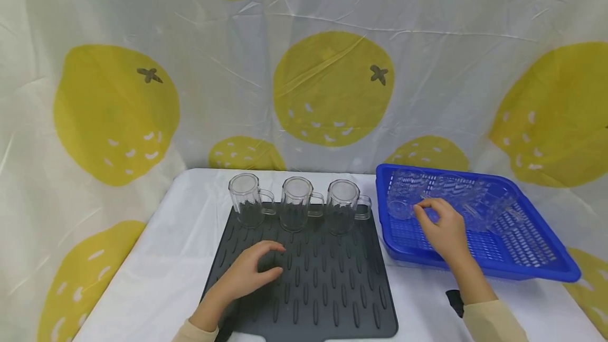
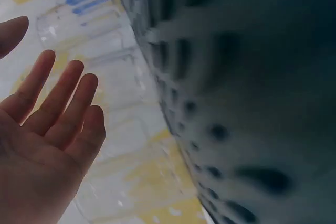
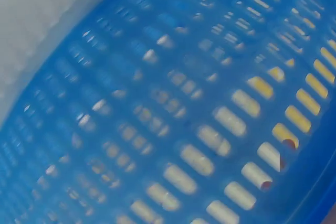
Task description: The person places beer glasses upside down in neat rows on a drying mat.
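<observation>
My right hand [image 1: 444, 228] reaches into the blue plastic basket [image 1: 480, 273], thumb and index fingertips meeting at the edge of a clear glass mug [image 1: 400, 209] at its left end. In the right wrist view the slotted basket wall [image 3: 189, 124] hides most of that hand. My left hand [image 1: 249, 273] hovers over the dark grey drying mat [image 1: 328, 294], fingers loosely curved and holding nothing. Along the mat's far edge, three clear glass mugs stand upright in a row: a left mug [image 1: 249, 205], a middle mug [image 1: 295, 207] and a right mug [image 1: 341, 210], handles pointing right.
More clear glassware [image 1: 475, 205] lies in the basket, blending together. A white cloth [image 1: 157, 257] covers the table. Behind it hangs a pale curtain [image 1: 214, 78] printed with yellow fruit. The basket stands close to the mat's right edge.
</observation>
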Tool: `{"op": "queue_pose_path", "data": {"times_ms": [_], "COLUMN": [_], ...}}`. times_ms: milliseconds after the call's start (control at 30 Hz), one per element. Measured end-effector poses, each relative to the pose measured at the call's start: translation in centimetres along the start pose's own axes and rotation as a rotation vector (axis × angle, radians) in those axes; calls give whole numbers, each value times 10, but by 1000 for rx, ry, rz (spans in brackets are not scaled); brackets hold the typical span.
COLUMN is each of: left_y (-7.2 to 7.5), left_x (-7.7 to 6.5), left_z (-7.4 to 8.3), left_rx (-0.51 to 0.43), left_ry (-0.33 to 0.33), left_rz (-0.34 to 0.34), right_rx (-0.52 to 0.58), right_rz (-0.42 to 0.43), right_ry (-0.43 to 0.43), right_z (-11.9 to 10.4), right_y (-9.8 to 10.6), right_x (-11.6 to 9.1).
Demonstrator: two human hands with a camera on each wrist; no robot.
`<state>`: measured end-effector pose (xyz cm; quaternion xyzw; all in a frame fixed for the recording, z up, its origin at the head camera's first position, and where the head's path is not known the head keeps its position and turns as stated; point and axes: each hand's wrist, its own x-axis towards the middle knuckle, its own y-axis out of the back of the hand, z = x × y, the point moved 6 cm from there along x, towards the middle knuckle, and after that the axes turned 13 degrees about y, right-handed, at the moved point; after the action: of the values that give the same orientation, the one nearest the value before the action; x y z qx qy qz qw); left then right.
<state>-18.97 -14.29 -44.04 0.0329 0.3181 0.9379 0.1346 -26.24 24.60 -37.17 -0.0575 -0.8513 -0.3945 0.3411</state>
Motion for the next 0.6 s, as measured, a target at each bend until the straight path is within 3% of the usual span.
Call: {"op": "queue_pose_path", "data": {"times_ms": [200,333,600], "left_y": [14,20,28], "left_x": [-28,-41,-60], "left_z": [-25,-30,-41], "left_rx": [24,10,79], "left_ry": [120,173,259], "left_rz": [64,84,109], "right_rx": [-21,-20,-8], "right_rz": [14,12,6], "right_ry": [-38,-67,-116], "right_z": [7,12,27], "right_y": [7,10,11], "right_x": [-6,-8,-4]}}
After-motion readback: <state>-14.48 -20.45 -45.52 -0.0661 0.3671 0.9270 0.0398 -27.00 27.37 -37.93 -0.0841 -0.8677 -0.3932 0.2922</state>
